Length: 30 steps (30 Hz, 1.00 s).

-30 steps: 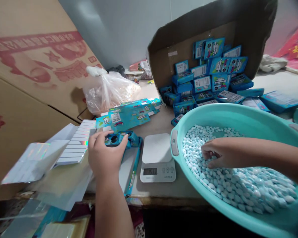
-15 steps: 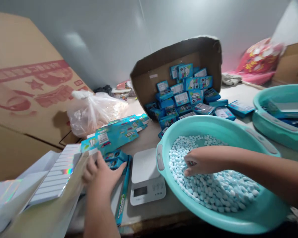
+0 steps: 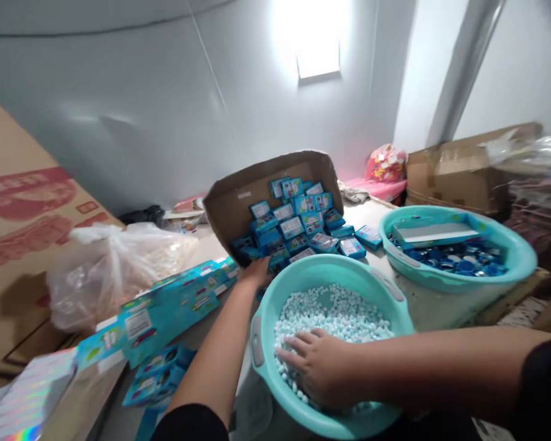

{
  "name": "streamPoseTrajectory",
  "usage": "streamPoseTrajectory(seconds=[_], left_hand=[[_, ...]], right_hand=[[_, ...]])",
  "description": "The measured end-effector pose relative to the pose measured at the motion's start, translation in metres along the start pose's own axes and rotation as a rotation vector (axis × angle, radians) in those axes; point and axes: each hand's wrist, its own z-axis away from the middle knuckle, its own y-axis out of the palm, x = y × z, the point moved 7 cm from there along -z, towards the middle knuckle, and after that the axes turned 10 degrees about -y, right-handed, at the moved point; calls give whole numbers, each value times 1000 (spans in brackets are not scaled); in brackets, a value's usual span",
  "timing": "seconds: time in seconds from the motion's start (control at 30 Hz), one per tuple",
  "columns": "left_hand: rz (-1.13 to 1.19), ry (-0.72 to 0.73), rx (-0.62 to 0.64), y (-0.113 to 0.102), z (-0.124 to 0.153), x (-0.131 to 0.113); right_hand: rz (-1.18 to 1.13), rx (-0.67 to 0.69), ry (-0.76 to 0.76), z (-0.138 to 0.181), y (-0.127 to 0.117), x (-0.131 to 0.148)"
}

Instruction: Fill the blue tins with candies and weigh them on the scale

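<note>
Head view: the right hand (image 3: 319,367), fingers loosely spread, lies on small pale-blue and white candies (image 3: 335,315) inside a round turquoise plastic basin (image 3: 344,269). Beyond its left rim, the left hand (image 3: 256,274) reaches blue printed cardboard boxes (image 3: 291,228) heaped in an open brown carton (image 3: 229,205); its grip cannot be told. Behind stands a grey wall (image 3: 156,122).

Count: two teal basins (image 3: 358,268) are sitting at 3 and 5 o'clock; two hands are showing, left hand (image 3: 256,274) at 7, right hand (image 3: 324,367) at 5. Blue boxes (image 3: 292,227) are overlapping: over fifteen, exact number hidden. One clear bag (image 3: 114,269) is resting at 9.
</note>
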Motion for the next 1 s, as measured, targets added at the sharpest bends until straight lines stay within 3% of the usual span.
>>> streamPoseTrajectory(seconds=[0.07,0.17,0.23,0.33,0.4,0.47,0.57,0.67,0.83,1.0], left_hand=[[-17,-17,54,-2,-12,0],[-18,-78,42,-19,-12,7],[11,-118,-33,-38,3,12],[121,-180,-213,-61,45,13],[424,-204,-355,-63,80,12],[827,-168,-377,-46,106,7],[1237,-85,-241,-8,121,-6],[1215,-92,-113,15,120,-13],[1066,-105,-82,15,112,-11],[1013,-133,-125,13,108,-10]], right_hand=[[8,-13,6,4,7,-12],[46,79,-25,11,9,-42],[0,102,-38,13,3,-65],[-276,-84,131,9,-15,-106],[-411,-195,280,5,-18,-129],[-486,-233,356,0,-11,-138],[-627,-263,383,-6,6,-132],[-777,-315,395,-9,18,-113],[-1034,-382,464,-16,29,-79],[-1255,-411,662,-10,36,-67]])
